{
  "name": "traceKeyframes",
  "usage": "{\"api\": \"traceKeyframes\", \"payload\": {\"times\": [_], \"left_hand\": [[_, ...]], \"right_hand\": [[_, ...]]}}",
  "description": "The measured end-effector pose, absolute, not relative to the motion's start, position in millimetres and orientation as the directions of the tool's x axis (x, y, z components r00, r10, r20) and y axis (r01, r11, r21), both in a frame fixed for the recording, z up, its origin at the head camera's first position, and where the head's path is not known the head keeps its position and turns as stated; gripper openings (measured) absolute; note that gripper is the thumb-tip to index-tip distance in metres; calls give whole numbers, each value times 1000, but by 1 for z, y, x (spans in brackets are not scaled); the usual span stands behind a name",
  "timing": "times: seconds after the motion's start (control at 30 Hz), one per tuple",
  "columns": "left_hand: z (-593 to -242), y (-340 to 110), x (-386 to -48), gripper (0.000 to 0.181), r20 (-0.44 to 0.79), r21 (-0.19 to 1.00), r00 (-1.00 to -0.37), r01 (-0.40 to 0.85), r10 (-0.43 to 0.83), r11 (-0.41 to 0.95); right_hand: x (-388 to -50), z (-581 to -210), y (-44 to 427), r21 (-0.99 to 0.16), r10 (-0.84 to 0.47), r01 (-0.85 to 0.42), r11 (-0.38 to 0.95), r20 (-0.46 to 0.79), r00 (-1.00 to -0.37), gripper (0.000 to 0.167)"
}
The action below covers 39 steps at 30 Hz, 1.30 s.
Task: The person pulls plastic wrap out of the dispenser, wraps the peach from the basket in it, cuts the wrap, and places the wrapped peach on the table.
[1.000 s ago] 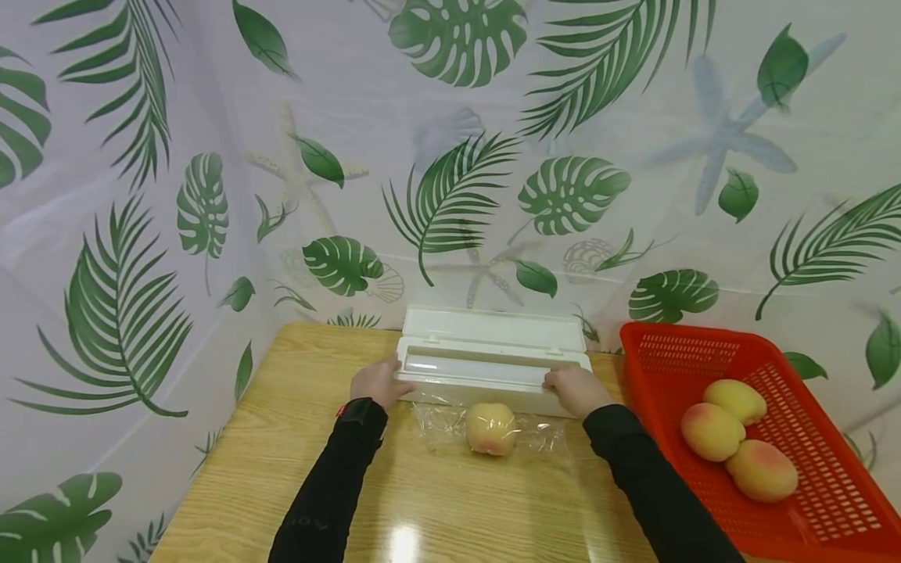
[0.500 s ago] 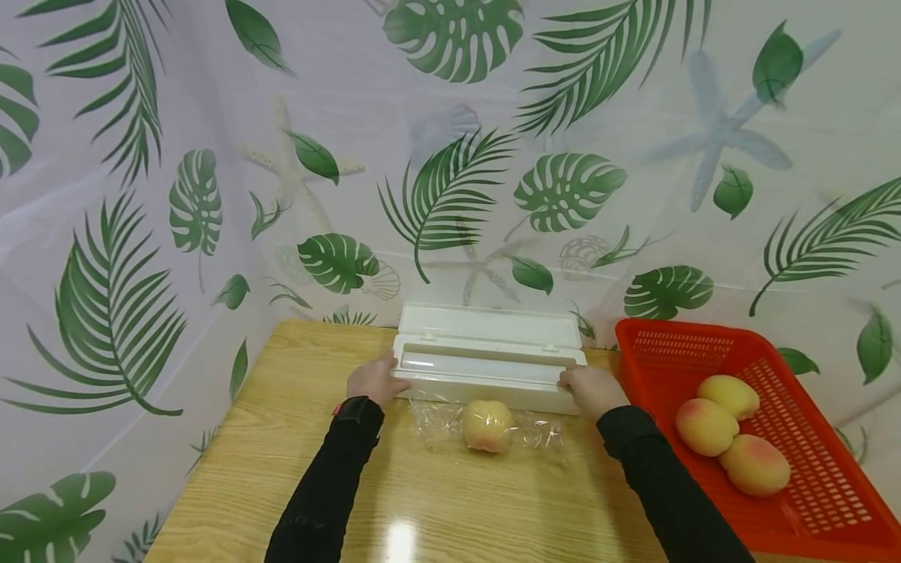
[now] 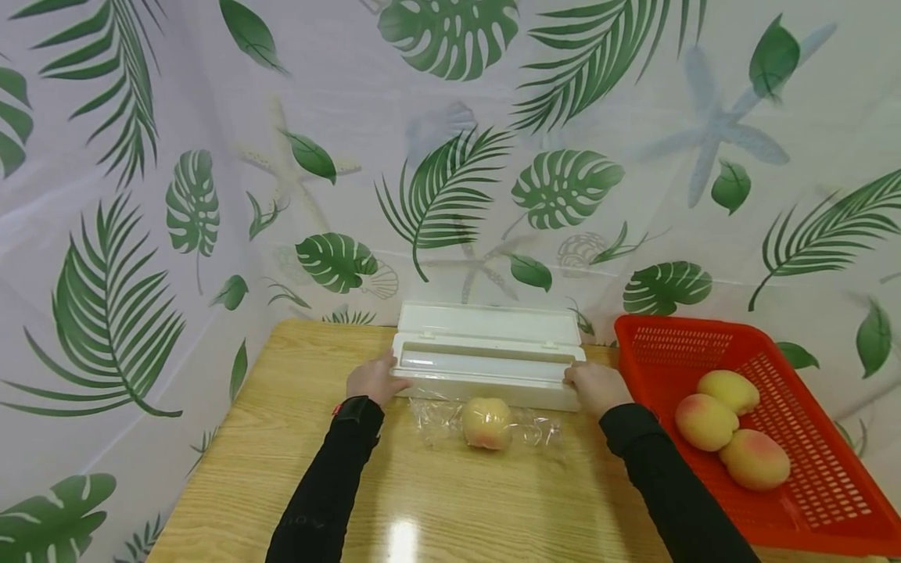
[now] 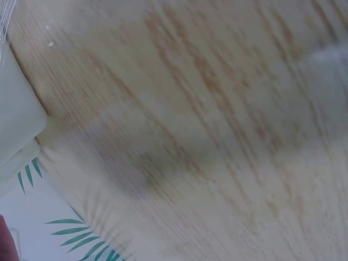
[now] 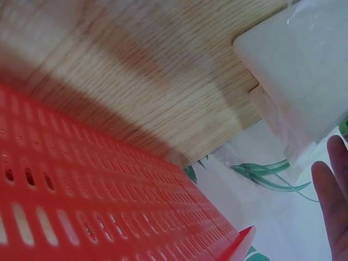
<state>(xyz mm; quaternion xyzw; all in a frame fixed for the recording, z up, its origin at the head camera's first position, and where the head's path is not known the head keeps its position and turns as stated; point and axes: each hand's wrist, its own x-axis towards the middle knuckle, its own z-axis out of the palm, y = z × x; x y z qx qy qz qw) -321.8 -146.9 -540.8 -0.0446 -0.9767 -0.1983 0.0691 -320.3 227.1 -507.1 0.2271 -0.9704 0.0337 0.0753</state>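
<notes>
At the back of the bench (image 3: 296, 469), before a leaf-printed cloth (image 3: 450, 102), stands a long white box (image 3: 486, 392) with its lid (image 3: 489, 322) tipped back toward the cloth and a pale roll (image 3: 486, 363) lying lengthwise in the slot. The person's left hand (image 3: 373, 381) grips the box's left end, thumb laid along the front face; the right hand (image 3: 594, 387) holds the right end with bent fingers at the rim, though the right wrist view shows only two fingers near that end and not the contact. Just in front of the box, between the hands, a peach (image 3: 487, 424) sits on the bench, and crinkled clear film (image 3: 538, 430) spreads to both sides of it, glinting. To the right of the right hand, a red basket (image 3: 831, 538) with slotted walls holds three more peaches (image 3: 706, 422), clustered together. Both arms wear black sleeves (image 3: 320, 485), and a dark band (image 3: 357, 408) circles the left wrist. The left wrist view is mostly blurred bench, with the box's end at its left edge.
</notes>
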Motion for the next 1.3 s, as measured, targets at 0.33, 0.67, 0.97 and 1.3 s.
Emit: {"api": "traceKeyframes", "payload": {"times": [0.33,0.67,0.97,1.3], "left_hand": [[-543,-145,-321,69,174,387,-982,139,76,911],[-540,-143,-320,70,153,401,-986,129,73,907],[-538,-141,-318,67,165,417,-984,127,63,900],[-544,-147,-318,63,189,422,-980,139,63,896]], "right_hand": [[-318,-505,228,-86,-436,-448,890,133,-890,16],[-312,-503,229,-27,-392,-402,915,178,-903,16],[-308,-499,230,-41,-374,-384,922,154,-915,16],[-312,-497,233,-123,-354,-361,925,72,-932,17]]}}
